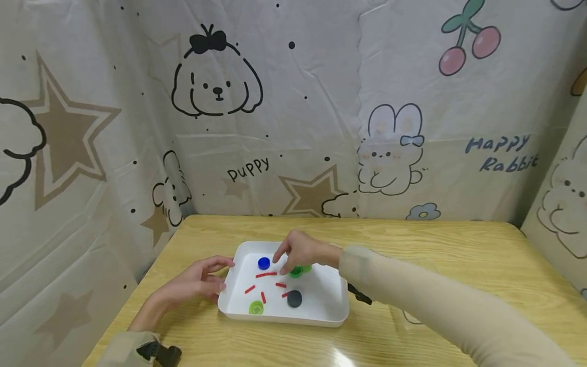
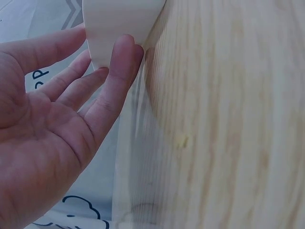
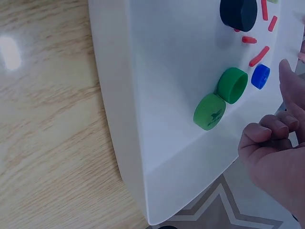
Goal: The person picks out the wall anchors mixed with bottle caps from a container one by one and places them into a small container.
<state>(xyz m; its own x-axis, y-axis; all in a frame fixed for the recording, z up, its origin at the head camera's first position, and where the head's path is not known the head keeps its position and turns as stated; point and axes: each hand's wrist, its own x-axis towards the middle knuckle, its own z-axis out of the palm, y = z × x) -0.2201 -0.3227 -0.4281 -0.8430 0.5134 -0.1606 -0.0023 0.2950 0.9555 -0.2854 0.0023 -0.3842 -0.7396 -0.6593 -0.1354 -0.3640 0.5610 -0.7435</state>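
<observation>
A white tray [image 1: 321,300] stands on the table with bottle caps and short red sticks in it. My left hand [image 1: 204,280] touches the outside of its left wall with extended fingers; in the left wrist view the fingertips meet a white corner. Over the far part of the tray, my right hand [image 1: 300,250] holds its index finger and thumb apart with nothing seen between them, the other fingers curled. Its index fingertip is just right of a blue cap [image 1: 263,263]. Below the hand lie a green cap [image 3: 232,86] and a lighter green cap [image 3: 209,111], side by side.
A dark cap [image 1: 295,298] and a lime cap [image 1: 256,307] lie in the near part of the tray. Several red sticks [image 1: 249,289] are scattered around the middle. A printed cloth [image 1: 312,127] hangs behind the wooden table [image 1: 440,250].
</observation>
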